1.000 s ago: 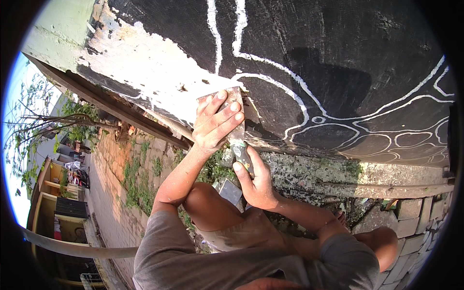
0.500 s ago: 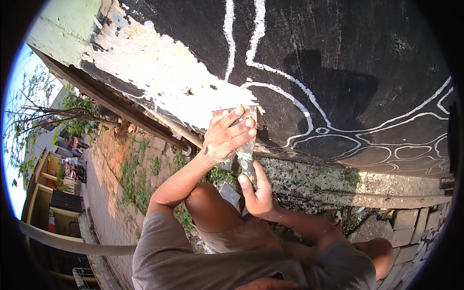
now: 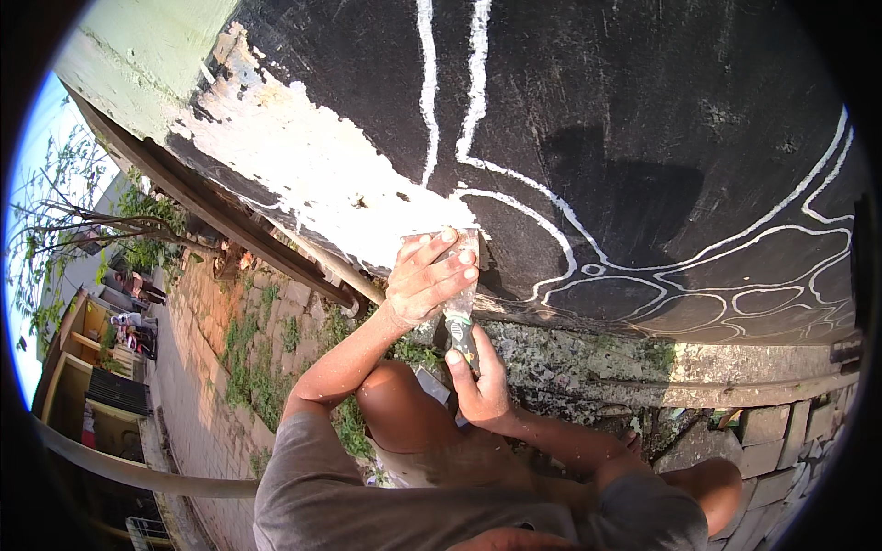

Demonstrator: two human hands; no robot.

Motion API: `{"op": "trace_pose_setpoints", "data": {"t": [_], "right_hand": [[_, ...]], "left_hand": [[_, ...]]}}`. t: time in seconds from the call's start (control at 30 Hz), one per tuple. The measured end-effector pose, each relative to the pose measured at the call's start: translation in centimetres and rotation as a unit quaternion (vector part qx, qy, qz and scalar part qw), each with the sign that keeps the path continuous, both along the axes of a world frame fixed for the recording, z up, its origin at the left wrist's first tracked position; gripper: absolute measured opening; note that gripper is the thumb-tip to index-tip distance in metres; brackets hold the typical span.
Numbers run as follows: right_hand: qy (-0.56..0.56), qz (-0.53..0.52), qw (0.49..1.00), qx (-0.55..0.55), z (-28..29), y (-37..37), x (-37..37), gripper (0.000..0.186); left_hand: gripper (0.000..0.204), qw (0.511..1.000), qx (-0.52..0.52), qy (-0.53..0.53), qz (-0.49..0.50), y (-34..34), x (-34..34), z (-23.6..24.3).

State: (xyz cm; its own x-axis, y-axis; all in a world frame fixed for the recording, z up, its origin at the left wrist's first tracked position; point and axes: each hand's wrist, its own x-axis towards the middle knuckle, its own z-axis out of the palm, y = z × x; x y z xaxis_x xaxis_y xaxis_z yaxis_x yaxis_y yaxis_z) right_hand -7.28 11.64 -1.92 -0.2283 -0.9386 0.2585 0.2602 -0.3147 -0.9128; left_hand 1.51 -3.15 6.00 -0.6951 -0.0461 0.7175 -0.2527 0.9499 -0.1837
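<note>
Paint scraper (image 3: 459, 318) up at the wall (image 3: 340, 73), lower rim of the pale patch (image 3: 322, 174), 2 hands on it!
R hand's (image 3: 481, 381) grip is clamped round the handle (image 3: 462, 342); L hand (image 3: 424, 286) lies over the blade (image 3: 465, 298), thumb hidden, so can't tell if that grip's pinched shut. Risk, I'd say: fingertips sit v. close to the edge, so a sudden slip could scrape knuckles; too steep an angle might gouge the plaster; loose flakes could fly up, w/ dust specks on the L forearm (image 3: 344, 363) already. Surface: black paint w/ white outlines, rough bare stretch L, mottled ledge (image 3: 588, 363) below. Setting's outdoors, bright sun: brick path (image 3: 197, 404) + weeds (image 3: 246, 367) L, stacked blocks (image 3: 763, 427) R.
</note>
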Motion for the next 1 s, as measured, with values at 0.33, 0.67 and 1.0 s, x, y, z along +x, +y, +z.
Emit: {"op": "trace_pose_setpoints", "data": {"t": [0.33,0.67,1.0], "right_hand": [[0.006,0.006,0.999,-0.041,3.7,-0.5,-0.7,0.048],[-0.06,0.043,0.994,-0.085,6.5,-1.3,-0.9,0.052],[-0.074,0.064,0.986,-0.132,8.9,-2.6,-1.8,0.051]], "left_hand": [[0.03,0.994,-0.049,0.095,0.033,0.5,-1.1,3.1],[0.028,0.984,-0.086,0.153,0.018,0.0,-2.1,6.0],[0.028,0.973,-0.122,0.192,0.035,-0.6,-2.4,7.9]]}}
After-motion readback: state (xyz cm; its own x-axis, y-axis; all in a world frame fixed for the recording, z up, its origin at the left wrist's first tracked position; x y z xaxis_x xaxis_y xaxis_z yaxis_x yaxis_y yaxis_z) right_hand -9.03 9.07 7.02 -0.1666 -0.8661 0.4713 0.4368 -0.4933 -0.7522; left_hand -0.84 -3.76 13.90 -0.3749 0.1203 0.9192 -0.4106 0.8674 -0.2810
